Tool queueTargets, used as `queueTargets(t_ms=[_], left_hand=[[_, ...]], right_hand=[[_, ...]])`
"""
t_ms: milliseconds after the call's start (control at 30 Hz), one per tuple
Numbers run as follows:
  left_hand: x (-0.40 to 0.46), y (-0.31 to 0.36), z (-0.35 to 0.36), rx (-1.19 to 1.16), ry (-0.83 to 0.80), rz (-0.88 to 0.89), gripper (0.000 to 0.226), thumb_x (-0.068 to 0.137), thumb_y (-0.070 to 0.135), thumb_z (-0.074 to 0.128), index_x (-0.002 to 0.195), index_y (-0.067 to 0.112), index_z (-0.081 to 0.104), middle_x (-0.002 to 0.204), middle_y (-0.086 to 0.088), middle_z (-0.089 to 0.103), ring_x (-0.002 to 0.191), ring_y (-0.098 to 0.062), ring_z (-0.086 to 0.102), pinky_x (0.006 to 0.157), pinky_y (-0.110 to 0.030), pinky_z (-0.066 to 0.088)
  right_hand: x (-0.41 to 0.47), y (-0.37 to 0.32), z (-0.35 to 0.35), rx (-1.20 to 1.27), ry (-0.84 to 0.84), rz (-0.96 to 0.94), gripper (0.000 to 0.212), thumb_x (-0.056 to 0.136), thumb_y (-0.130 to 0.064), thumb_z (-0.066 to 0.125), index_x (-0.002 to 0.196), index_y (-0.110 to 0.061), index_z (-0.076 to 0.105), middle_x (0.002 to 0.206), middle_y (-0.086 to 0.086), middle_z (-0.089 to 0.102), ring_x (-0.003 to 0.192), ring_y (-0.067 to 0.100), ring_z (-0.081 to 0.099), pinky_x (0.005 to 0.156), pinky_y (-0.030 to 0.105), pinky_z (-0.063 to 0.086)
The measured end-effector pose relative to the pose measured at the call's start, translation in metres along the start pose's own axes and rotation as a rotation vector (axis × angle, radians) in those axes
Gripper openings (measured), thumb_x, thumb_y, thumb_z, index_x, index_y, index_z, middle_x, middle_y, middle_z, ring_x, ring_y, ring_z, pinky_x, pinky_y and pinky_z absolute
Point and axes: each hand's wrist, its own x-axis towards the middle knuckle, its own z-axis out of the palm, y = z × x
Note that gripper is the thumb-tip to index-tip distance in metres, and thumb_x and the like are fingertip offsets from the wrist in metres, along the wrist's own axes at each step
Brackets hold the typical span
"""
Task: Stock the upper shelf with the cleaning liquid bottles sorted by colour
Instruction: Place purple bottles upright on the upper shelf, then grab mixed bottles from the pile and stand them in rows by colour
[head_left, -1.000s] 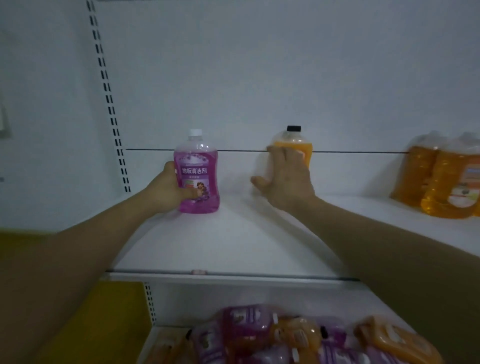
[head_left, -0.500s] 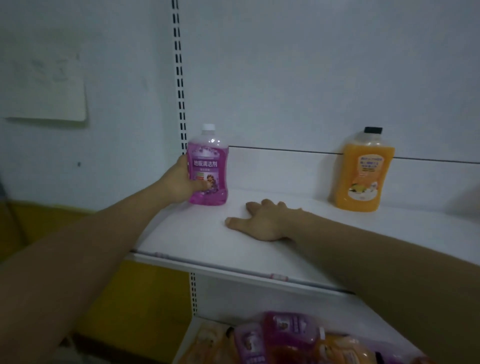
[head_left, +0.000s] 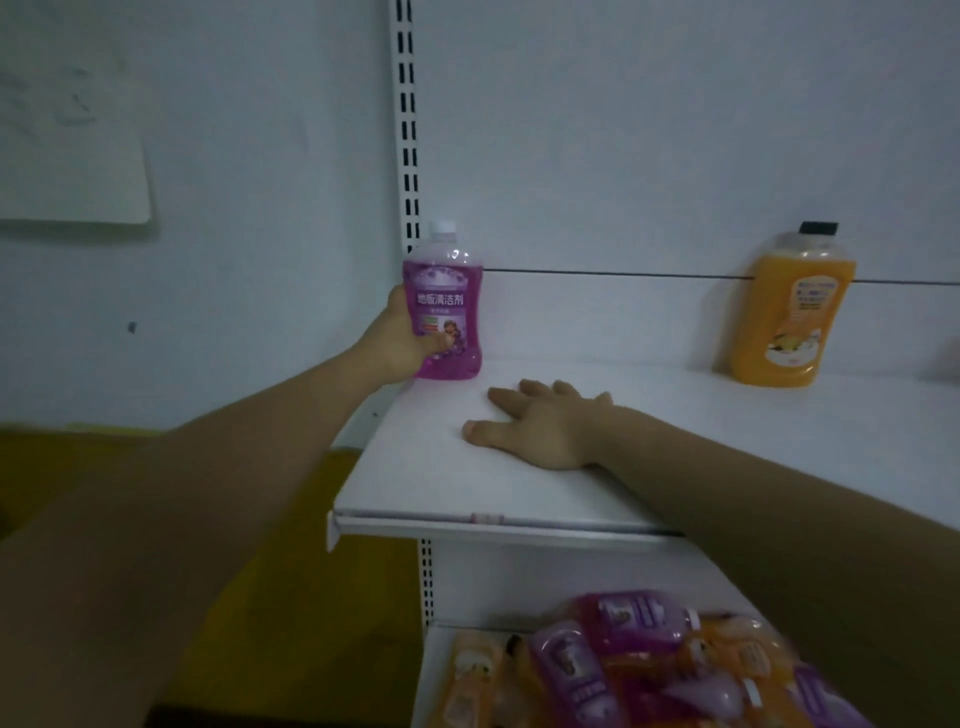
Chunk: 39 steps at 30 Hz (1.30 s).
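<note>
Purple floor-cleaner bottle (head_left: 443, 306) stands upright at the far left end of the upper shelf (head_left: 519, 488), right by the slotted upright (head_left: 407, 124) & close to the back panel, base on the shelf or v. nearly so. Left hand (head_left: 402, 338) grips it from the left side, thumb across the label front, other fingers curled round behind and mostly hidden; prob. holding it steady while settling it into the corner, so purple starts at that end. Right hand (head_left: 540, 423) lies palm down on the shelf just right of the bottle, fingers straight & relaxed, holding nothing, likely bracing the reach. Orange bottle (head_left: 789, 312) w/ black cap stands upright well apart to the right, against the back panel; that gap looks like room left for each colour group. Below, on the lower shelf (head_left: 441, 670), a jumble of purple & orange bottles (head_left: 649, 670) lies on its side, not yet stocked, so the job looks early on.
</note>
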Motion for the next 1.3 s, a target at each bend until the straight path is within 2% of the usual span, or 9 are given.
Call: queueTargets(t_ms=[100, 167, 367, 467, 533, 667, 767, 1000, 1300], left_hand=[[0.009, -0.01, 0.004, 0.007, 0.055, 0.008, 0.06, 0.079, 0.01, 0.074, 0.129, 0.012, 0.042, 0.114, -0.005, 0.058, 0.102, -0.017, 0.058, 0.091, -0.036, 0.05], [0.014, -0.02, 0.006, 0.008, 0.105, -0.02, 0.065, 0.076, 0.017, 0.078, 0.131, 0.016, 0.044, 0.119, -0.008, 0.057, 0.105, -0.02, 0.059, 0.094, -0.041, 0.05], [0.012, -0.014, 0.006, -0.029, 0.063, -0.056, 0.085, 0.076, 0.019, 0.077, 0.143, 0.015, 0.026, 0.128, -0.004, 0.051, 0.112, -0.02, 0.053, 0.097, -0.035, 0.044], [0.01, -0.014, 0.002, 0.024, 0.047, -0.028, 0.092, 0.062, 0.041, 0.078, 0.139, 0.022, 0.03, 0.127, -0.006, 0.051, 0.111, -0.023, 0.056, 0.098, -0.045, 0.047], [0.008, -0.013, 0.0, 0.078, 0.023, 0.002, 0.094, 0.054, 0.053, 0.072, 0.136, 0.025, 0.034, 0.125, -0.006, 0.05, 0.107, -0.022, 0.057, 0.095, -0.046, 0.049], [-0.02, 0.029, 0.002, 0.233, -0.077, 0.088, 0.084, 0.077, 0.039, 0.073, 0.144, 0.019, 0.028, 0.142, -0.007, 0.035, 0.121, -0.025, 0.046, 0.107, -0.037, 0.037], [-0.042, 0.068, 0.02, 0.358, -0.195, 0.142, 0.076, 0.086, 0.041, 0.064, 0.147, 0.019, 0.026, 0.152, -0.004, 0.027, 0.134, -0.022, 0.035, 0.109, -0.03, 0.027], [-0.095, 0.192, 0.115, 0.459, -0.498, 0.402, 0.066, 0.087, 0.047, 0.059, 0.144, 0.026, 0.033, 0.151, 0.001, 0.032, 0.134, -0.018, 0.036, 0.105, -0.028, 0.029], [-0.201, 0.356, 0.325, 0.329, -0.758, 0.675, 0.064, 0.088, 0.046, 0.059, 0.143, 0.026, 0.036, 0.15, 0.001, 0.033, 0.133, -0.017, 0.036, 0.105, -0.026, 0.028]], right_hand=[[0.0, 0.0, 0.002, 0.014, 0.031, 0.002, 0.086, 0.079, -0.086, 0.022, 0.151, -0.041, 0.013, 0.162, -0.005, 0.008, 0.148, 0.029, 0.005, 0.111, 0.067, 0.002], [0.0, 0.001, 0.002, 0.044, 0.072, 0.01, 0.085, 0.079, -0.085, 0.026, 0.151, -0.04, 0.02, 0.161, -0.005, 0.015, 0.147, 0.027, 0.012, 0.112, 0.065, 0.006], [0.004, 0.008, 0.002, 0.13, 0.127, 0.055, 0.085, 0.078, -0.084, 0.035, 0.147, -0.035, 0.034, 0.157, -0.005, 0.029, 0.142, 0.023, 0.028, 0.115, 0.052, 0.02], [0.004, 0.019, -0.003, 0.144, 0.133, 0.122, 0.087, 0.078, -0.083, 0.038, 0.147, -0.03, 0.035, 0.156, -0.001, 0.031, 0.141, 0.025, 0.031, 0.115, 0.047, 0.023], [-0.003, 0.032, -0.01, 0.174, 0.156, 0.195, 0.086, 0.079, -0.08, 0.041, 0.147, -0.027, 0.035, 0.155, 0.001, 0.032, 0.14, 0.026, 0.033, 0.116, 0.043, 0.025], [-0.029, 0.06, -0.025, 0.196, 0.211, 0.277, 0.079, 0.085, -0.072, 0.045, 0.148, -0.023, 0.035, 0.155, 0.002, 0.032, 0.14, 0.026, 0.033, 0.112, 0.037, 0.026], [-0.061, 0.088, -0.034, 0.15, 0.216, 0.307, 0.075, 0.089, -0.066, 0.046, 0.148, -0.023, 0.033, 0.156, 0.003, 0.03, 0.14, 0.027, 0.033, 0.111, 0.038, 0.028], [-0.19, 0.187, -0.047, 0.072, 0.285, 0.466, 0.068, 0.092, -0.058, 0.049, 0.148, -0.021, 0.034, 0.155, 0.004, 0.032, 0.14, 0.027, 0.032, 0.112, 0.039, 0.027], [-0.424, 0.344, -0.011, 0.055, 0.361, 0.793, 0.065, 0.094, -0.053, 0.049, 0.146, -0.015, 0.038, 0.152, 0.007, 0.036, 0.138, 0.027, 0.035, 0.11, 0.037, 0.03]])
